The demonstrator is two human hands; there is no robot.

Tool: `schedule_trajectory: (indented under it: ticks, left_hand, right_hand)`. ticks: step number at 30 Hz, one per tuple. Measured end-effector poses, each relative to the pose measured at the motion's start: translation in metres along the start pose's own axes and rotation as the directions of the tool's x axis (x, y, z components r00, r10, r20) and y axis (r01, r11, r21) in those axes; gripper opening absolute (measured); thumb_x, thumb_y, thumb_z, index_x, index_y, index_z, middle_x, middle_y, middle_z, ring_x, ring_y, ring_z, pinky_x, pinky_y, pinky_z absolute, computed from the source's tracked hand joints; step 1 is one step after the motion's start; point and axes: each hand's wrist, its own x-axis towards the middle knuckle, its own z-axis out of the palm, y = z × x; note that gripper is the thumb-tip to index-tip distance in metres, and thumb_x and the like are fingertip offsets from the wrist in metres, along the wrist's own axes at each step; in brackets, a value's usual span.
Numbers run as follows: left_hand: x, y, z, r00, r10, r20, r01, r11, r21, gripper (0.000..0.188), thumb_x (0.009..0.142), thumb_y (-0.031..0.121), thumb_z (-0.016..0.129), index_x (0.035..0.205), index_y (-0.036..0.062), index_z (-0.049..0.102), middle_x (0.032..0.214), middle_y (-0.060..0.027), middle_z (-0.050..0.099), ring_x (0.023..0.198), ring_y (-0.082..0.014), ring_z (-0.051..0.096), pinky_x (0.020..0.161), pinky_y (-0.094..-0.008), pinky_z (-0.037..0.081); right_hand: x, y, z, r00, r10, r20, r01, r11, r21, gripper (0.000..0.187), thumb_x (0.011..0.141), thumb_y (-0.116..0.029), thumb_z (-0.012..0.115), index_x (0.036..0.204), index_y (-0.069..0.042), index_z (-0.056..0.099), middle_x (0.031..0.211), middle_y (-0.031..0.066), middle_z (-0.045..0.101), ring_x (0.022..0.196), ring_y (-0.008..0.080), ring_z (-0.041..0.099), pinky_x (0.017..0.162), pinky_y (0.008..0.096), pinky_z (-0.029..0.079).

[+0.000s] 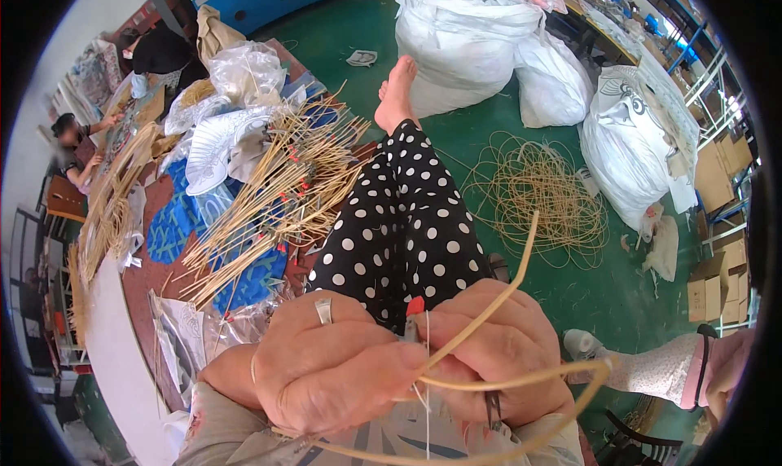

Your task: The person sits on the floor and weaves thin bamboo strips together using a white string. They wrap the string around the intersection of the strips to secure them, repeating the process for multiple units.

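My left hand [338, 368], with a ring on one finger, is closed in a pinch on a thin tan rattan strip [487, 313]. My right hand [497, 348] is closed beside it, gripping the same strip where lengths of it cross. One end rises to the upper right; another part curves in a loop [599, 376] past my right hand. A white thread [428, 425] hangs from the crossing. Between the fingertips sticks up a small grey piece with a red tip [415, 306]. Dark metal prongs [493, 409] show below my right hand; their kind is unclear.
To the left, a table holds bundled tan sticks [269, 189] with red bits. A coil of rattan [538, 197] lies on the green floor at right. Stuffed white sacks [464, 50] stand beyond. My legs stretch ahead; another person's arm [652, 380] enters at right. Two people sit far left.
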Motion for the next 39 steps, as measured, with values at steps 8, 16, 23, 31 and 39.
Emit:
schedule_trajectory:
  ticks: [8, 16, 23, 31, 39]
  left_hand:
    - [-0.014, -0.011, -0.005, 0.964, -0.161, 0.211, 0.084, 0.938, 0.336, 0.039, 0.062, 0.001, 0.067, 0.098, -0.003, 0.052, 0.064, -0.0083, 0.056, 0.043, -0.017, 0.048, 0.036, -0.0269, 0.035]
    - [-0.045, -0.054, 0.016, 0.973, -0.206, 0.103, 0.157, 0.921, 0.357, 0.028, 0.069, 0.001, 0.063, 0.094, 0.0025, 0.052, 0.058, -0.0092, 0.052, 0.044, -0.0245, 0.049, 0.039, -0.0326, 0.036]
    - [-0.045, -0.048, 0.017, 0.952, -0.281, 0.123, 0.192, 0.86, 0.472, 0.015, 0.074, 0.002, 0.06, 0.088, 0.0008, 0.055, 0.067, -0.0106, 0.058, 0.053, -0.025, 0.056, 0.046, -0.0308, 0.041]
    - [-0.032, -0.053, 0.013, 0.989, -0.146, 0.014, 0.122, 0.872, 0.473, 0.021, 0.063, -0.001, 0.061, 0.082, 0.0043, 0.055, 0.057, -0.0052, 0.052, 0.042, -0.0203, 0.05, 0.039, -0.0297, 0.038]
    - [0.001, -0.008, -0.014, 0.948, -0.211, 0.238, 0.136, 0.945, 0.297, 0.017, 0.064, 0.006, 0.064, 0.079, 0.0025, 0.057, 0.061, -0.0051, 0.054, 0.042, -0.0187, 0.05, 0.037, -0.0299, 0.039]
  right_hand:
    - [-0.004, 0.026, 0.019, 0.993, -0.043, -0.106, 0.033, 0.995, -0.09, 0.02, 0.063, 0.001, 0.06, 0.082, -0.002, 0.055, 0.066, 0.0067, 0.055, 0.05, 0.0215, 0.051, 0.044, 0.0297, 0.041]
    - [-0.023, 0.067, 0.043, 0.973, 0.145, -0.181, -0.142, 0.989, 0.03, 0.017, 0.064, 0.007, 0.056, 0.076, -0.003, 0.051, 0.06, 0.0065, 0.05, 0.049, 0.0215, 0.05, 0.044, 0.0285, 0.039]
    - [-0.029, 0.077, 0.047, 0.953, 0.256, -0.158, -0.235, 0.962, 0.142, 0.016, 0.064, 0.006, 0.057, 0.075, -0.004, 0.051, 0.059, 0.0071, 0.05, 0.048, 0.0193, 0.049, 0.043, 0.0269, 0.039]
    - [-0.02, 0.053, 0.03, 0.97, 0.241, -0.008, -0.234, 0.949, 0.21, 0.015, 0.066, -0.001, 0.063, 0.072, -0.004, 0.05, 0.058, 0.0054, 0.048, 0.048, 0.0175, 0.048, 0.043, 0.0268, 0.037]
    - [-0.011, -0.01, -0.001, 0.985, -0.036, 0.17, -0.143, 0.397, 0.907, 0.017, 0.066, -0.009, 0.068, 0.071, -0.004, 0.053, 0.062, 0.0052, 0.054, 0.052, 0.0185, 0.052, 0.045, 0.0278, 0.039]
